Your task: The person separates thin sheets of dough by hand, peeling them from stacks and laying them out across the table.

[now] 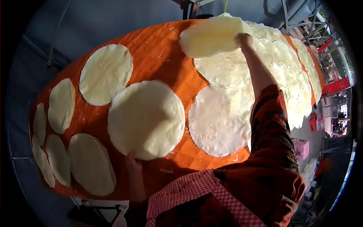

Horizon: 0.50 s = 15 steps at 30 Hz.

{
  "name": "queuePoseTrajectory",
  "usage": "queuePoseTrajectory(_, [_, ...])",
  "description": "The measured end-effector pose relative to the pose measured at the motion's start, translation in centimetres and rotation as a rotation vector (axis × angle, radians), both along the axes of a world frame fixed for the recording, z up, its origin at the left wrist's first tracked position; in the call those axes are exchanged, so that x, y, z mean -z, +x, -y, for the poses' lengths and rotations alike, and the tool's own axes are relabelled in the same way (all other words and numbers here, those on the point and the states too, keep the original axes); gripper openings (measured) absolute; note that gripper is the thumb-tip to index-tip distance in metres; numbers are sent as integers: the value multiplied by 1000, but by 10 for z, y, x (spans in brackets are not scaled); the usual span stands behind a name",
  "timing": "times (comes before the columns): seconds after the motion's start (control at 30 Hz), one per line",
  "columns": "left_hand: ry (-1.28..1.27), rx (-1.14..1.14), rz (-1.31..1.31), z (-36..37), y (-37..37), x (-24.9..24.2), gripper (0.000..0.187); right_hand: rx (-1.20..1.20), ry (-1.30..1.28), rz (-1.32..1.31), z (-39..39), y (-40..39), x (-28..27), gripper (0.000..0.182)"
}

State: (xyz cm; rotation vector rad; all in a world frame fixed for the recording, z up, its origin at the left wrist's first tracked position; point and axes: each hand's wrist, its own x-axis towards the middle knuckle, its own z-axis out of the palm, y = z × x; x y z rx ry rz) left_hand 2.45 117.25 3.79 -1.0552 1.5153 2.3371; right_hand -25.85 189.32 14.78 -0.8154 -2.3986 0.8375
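Found right hand [245,39] clamped on far sheet [210,36], right edge, and left hand [134,164] touching middle sheet [145,117], near edge; could not tell if gripping. Judged level support best against tearing.

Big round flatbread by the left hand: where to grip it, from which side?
Pinch the near rim of the round flatbread, coming from the wearer's side with the left hand, whose fingers are at that rim. It lies flat on the orange covering, broad and handleless, so the edge is the likely grip; a second pinch on its right rim would probably limit sagging.
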Motion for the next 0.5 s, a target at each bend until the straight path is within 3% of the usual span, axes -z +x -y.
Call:
queuePoseTrajectory(0.07, [18, 30, -53, 2, -3, 16, 46, 29, -84, -103, 12, 2, 17, 22])
queuePoseTrajectory(0.1, [-67, 74, -121, 8, 1, 32, 46, 46, 243, -44, 30, -1, 13, 22])
queuePoseTrajectory(0.13, [-151, 116, -193, 19, 8, 52, 46, 28, 278, -43, 36, -14, 19, 24])
queuePoseTrajectory(0.17, [-149, 107, -191, 18, 8, 54, 45, -31, 173, -76, 52, -20, 7, 27])
queuePoseTrajectory(0.2, [-148, 97, -190, 17, 7, 54, 45, 45, 297, -9, 62, -39, -3, 30])
queuePoseTrajectory(0.27, [26, -11, -26, 5, 0, 22, 43, -19, 293, 7, 63, -76, -31, 32])
queuePoseTrajectory(0.33, [-227, 178, -161, 30, 11, 63, 44, -31, 290, -61, 72, -93, -89, 31])
queuePoseTrajectory(0.4, [-304, 226, -158, 34, 9, 70, 44, 45, 293, -300, 51, -115, -117, 30])
queuePoseTrajectory(0.5, [-72, 109, -32, 15, 6, 26, 48, 158, 379, -192, -11, -111, -119, 31])
